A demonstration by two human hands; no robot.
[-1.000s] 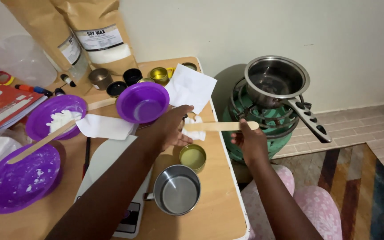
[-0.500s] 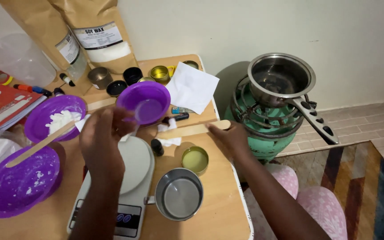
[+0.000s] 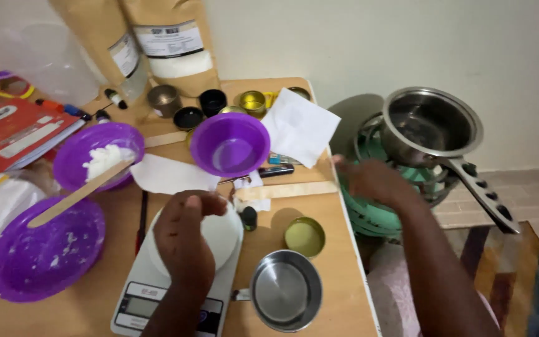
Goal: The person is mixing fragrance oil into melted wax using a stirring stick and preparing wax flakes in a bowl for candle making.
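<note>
My left hand [image 3: 185,240] hovers with curled fingers over the round white platform [image 3: 223,234] of a kitchen scale [image 3: 176,293]; what it holds, if anything, is hidden. My right hand [image 3: 372,181] is off the table's right edge, against the green gas stove [image 3: 366,215], slightly blurred and holding nothing. A flat wooden stick [image 3: 288,190] lies on the table between the hands. An empty purple bowl [image 3: 229,143] stands just beyond my left hand.
A steel saucepan [image 3: 432,125] sits on the stove. A small steel cup [image 3: 285,290] and gold tin [image 3: 304,236] stand near the scale. Left: a purple bowl of white flakes [image 3: 98,159] with a wooden spatula, and a large purple bowl [image 3: 45,249]. Brown bags [image 3: 163,43] and tins stand behind.
My right hand let go of the wooden stick, which now lies on the table, and moved right to the stove. My left hand came down from the purple bowl to the scale.
</note>
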